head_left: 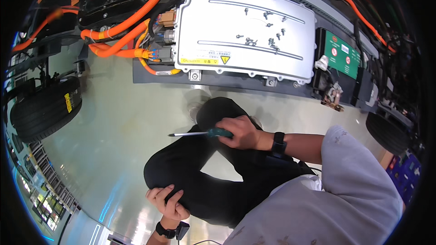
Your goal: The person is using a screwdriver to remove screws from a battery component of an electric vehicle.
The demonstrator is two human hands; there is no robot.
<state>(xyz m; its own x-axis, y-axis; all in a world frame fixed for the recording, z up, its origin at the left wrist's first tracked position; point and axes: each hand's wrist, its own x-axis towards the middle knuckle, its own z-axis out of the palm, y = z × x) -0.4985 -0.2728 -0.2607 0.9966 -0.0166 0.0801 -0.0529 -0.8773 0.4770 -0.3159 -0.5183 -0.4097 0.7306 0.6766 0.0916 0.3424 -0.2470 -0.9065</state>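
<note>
- Currently my right hand (pixel 238 131) is wrapped firmly round the driver (pixel 202 133), tip toward 9 o'clock, clear of everything.
- Left hand (pixel 168 202) at 7 o'clock on my knee (pixel 160 170): fingers slightly spread, loosely bent, no tool in them.
- Case (pixel 200 13) at 12 o'clock. Screws (pixel 271 42) loose on top, scattered from its middle toward its 3 o'clock end.
- My judgement: set the driver square to a head; slanted, it could slip.
- Better to bunch screws well in from the rim, lest one roll off.
- Best keep steel away from the plugs (pixel 162 55) at 11 o'clock.
</note>
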